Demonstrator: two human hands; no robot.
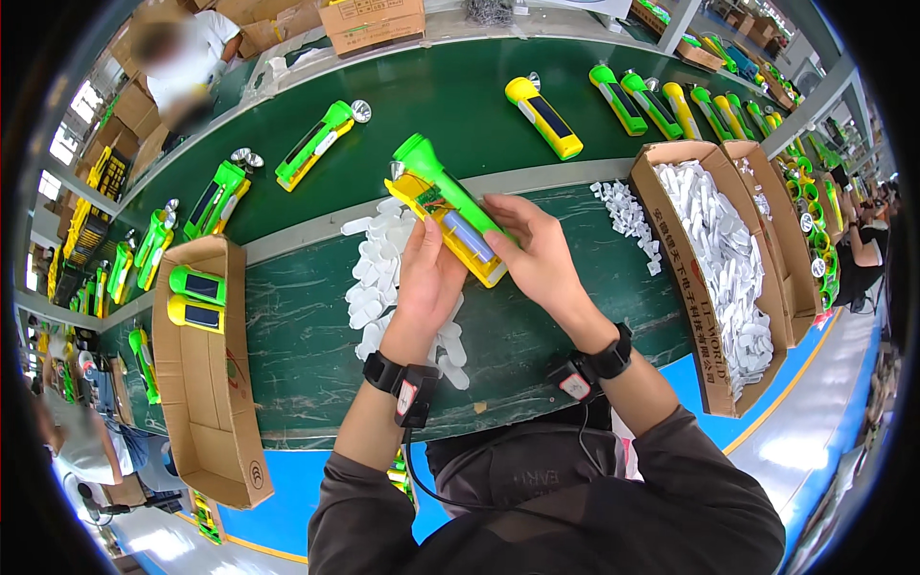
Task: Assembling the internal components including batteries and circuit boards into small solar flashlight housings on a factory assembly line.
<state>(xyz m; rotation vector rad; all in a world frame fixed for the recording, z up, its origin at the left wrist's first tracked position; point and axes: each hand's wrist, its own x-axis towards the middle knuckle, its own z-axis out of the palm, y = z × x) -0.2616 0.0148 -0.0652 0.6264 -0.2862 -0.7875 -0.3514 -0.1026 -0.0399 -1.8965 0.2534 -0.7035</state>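
Above the green bench, both my hands hold a flashlight whose green and yellow shell halves stand partly apart. My left hand is closed on the yellow half from below and the left. My right hand grips the green half near its tail end, thumb on top. Between the halves show a blue-grey cylindrical battery and thin wires by a small green board. White oval plastic pieces lie in a heap beside and partly behind my left hand and forearm.
At left stands an open cardboard box with two flashlight parts bearing dark panels. At right, a carton is full of white pieces, with small white parts beside it. Green and yellow flashlights line the green belt beyond. A person sits across it.
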